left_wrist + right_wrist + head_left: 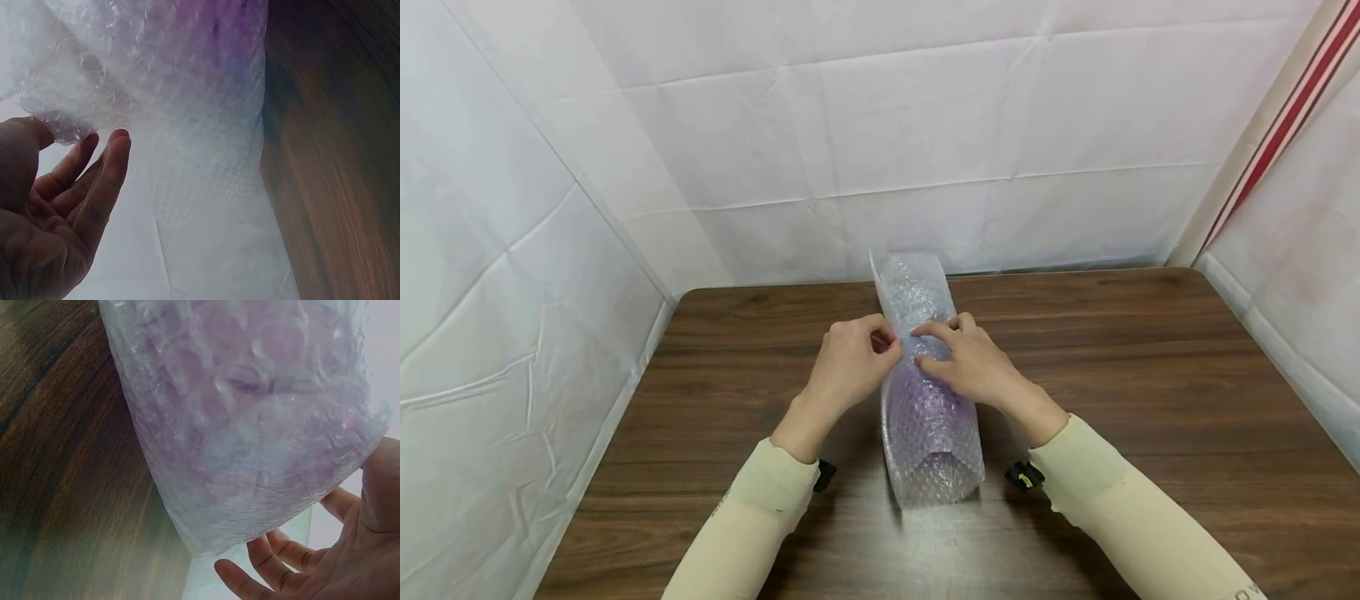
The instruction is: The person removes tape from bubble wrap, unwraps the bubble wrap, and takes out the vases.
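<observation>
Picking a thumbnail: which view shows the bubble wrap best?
The head view: both ends of the bubble wrap fit in frame. Both wrist views crop it; the left shows purple near the top, the right tinted bubbles up close.

Purple item [931, 407] blurred through bubble wrap [913, 287], can't ID it. Wrap cut off up top in both wrist views. Left hand [53, 222]: thumb tip hidden behind wrap. Worktop's [1120, 350] near edge and corners out of head frame.
</observation>
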The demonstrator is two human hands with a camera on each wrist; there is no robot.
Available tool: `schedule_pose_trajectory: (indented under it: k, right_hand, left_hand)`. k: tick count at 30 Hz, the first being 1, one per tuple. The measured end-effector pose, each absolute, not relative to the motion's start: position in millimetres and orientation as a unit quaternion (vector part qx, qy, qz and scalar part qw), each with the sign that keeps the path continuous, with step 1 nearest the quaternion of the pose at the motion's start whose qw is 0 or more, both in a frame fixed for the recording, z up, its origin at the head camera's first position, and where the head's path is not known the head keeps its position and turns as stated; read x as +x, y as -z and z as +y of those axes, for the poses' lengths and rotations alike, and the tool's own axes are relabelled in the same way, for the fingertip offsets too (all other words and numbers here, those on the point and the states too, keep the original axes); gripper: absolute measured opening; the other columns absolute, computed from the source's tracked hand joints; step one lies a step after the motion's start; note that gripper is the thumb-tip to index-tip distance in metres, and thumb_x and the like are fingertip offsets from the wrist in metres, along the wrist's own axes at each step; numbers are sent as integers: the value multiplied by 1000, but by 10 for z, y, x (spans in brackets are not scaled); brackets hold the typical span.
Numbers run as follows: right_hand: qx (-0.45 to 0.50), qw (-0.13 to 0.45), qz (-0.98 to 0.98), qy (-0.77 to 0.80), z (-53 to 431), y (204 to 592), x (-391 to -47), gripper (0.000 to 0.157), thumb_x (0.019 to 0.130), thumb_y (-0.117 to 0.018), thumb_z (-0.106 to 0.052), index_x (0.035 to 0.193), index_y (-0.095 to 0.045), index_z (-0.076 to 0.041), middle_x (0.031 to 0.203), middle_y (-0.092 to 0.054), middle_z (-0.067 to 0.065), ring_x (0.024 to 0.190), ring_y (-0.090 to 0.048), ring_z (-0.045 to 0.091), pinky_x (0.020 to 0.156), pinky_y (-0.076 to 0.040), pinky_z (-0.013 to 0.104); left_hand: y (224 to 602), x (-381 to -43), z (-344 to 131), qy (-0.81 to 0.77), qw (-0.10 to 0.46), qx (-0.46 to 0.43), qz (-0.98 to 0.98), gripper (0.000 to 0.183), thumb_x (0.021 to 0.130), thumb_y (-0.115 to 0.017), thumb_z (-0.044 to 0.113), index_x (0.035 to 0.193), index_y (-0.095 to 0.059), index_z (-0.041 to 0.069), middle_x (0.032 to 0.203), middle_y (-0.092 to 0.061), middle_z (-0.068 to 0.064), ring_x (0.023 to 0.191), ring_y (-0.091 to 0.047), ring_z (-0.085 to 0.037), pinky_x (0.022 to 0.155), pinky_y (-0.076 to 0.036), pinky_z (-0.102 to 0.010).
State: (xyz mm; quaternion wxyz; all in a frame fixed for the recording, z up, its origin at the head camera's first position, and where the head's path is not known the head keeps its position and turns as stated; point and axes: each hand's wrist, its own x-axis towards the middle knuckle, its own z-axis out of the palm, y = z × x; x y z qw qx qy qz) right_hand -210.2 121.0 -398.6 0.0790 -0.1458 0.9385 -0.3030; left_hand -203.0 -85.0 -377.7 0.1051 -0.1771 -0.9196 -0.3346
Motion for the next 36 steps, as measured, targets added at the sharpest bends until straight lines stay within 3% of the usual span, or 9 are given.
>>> schedule_pose_trajectory:
  k: [13, 36]
  right_hand:
    - [-149, 74, 943, 288, 1215, 3992, -2102, 48, 101, -59, -43, 148, -57, -33, 139, -43, 16, 122, -49, 37, 80, -53, 51]
    - [-156, 76, 942, 286, 1216, 4013, -2104, 49, 102, -58, -44, 149, -56, -33, 137, -42, 16, 120, -48, 37, 78, -53, 51]
  left_hand:
    - [3773, -1996, -1012, 351, 81, -148, -921, 9, 94, -71, 18, 88, -73, 13, 86, -77, -3, 77, -72, -14, 70, -60, -33]
    - [3856, -1973, -1266, 361, 56, -111, -924, 11, 95, -72, 24, 89, -73, 15, 88, -77, -1, 73, -69, -12, 69, -57, -34]
